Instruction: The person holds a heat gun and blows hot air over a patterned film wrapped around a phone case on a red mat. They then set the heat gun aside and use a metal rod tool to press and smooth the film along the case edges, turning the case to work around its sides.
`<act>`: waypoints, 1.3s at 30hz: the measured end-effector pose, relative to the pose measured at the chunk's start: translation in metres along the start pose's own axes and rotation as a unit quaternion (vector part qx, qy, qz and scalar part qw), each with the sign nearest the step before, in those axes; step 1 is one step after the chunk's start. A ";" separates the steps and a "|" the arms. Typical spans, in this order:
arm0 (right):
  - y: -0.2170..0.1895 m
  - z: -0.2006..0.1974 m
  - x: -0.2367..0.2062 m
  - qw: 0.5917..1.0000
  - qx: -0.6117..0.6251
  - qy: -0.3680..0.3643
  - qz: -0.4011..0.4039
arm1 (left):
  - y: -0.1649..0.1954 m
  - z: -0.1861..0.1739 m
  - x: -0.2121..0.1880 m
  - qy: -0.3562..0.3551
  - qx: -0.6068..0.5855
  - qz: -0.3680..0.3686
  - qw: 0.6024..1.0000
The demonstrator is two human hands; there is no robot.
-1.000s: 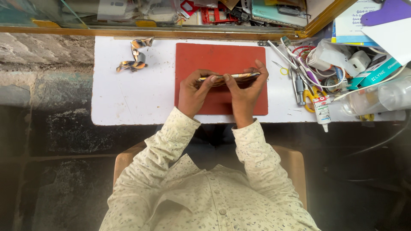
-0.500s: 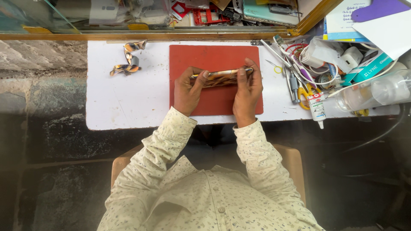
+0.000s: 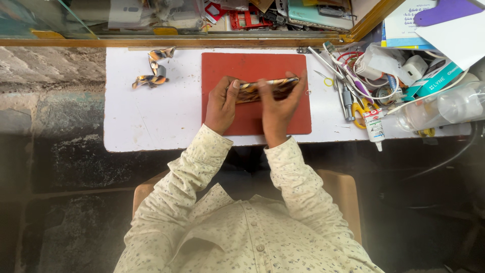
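Observation:
Over a red mat (image 3: 262, 63) on a white worktop (image 3: 156, 121), both my hands hold a flat, long brown-and-orange patterned object (image 3: 265, 90), likely a phone with a patterned skin. My left hand (image 3: 221, 103) grips its left end, thumb on top. My right hand (image 3: 279, 108) holds its right end, fingers wrapped around the far edge. The object lies roughly level, tilted slightly toward me. I wear a pale printed long-sleeved shirt.
A crumpled strip of the same patterned film (image 3: 151, 71) lies at the worktop's back left. Right of the mat are tweezers and tools (image 3: 343, 86), yellow scissors (image 3: 359, 110), a glue tube (image 3: 375, 129), cables and a clear bottle (image 3: 439, 108). A cluttered glass shelf (image 3: 242, 17) runs behind.
The object has turned from edge-on to show more of its patterned face. My hands have shifted slightly along it; my right hand now covers its right end.

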State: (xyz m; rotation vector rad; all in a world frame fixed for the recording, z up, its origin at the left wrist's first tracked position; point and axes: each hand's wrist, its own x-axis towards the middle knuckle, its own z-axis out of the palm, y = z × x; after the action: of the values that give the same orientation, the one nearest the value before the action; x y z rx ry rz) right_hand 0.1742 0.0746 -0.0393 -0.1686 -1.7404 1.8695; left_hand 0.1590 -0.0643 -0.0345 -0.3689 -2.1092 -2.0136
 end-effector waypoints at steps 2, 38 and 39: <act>-0.003 0.005 -0.002 0.992 -0.096 0.007 -0.079 | 0.001 0.000 0.000 -0.003 -0.013 0.027 1.000; -0.061 -0.069 -0.011 0.815 -0.224 -0.170 -0.506 | 0.020 -0.002 0.020 -0.010 -0.400 -0.169 0.901; -0.062 -0.068 -0.010 0.795 -0.254 -0.162 -0.526 | 0.019 -0.004 0.023 -0.020 -0.416 -0.173 0.892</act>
State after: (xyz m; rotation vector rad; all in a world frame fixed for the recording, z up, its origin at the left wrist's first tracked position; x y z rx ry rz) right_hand 0.2340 0.1281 0.0066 0.8149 -1.8970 0.6120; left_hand 0.1429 -0.0663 -0.0088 -0.1453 -1.2603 -3.0780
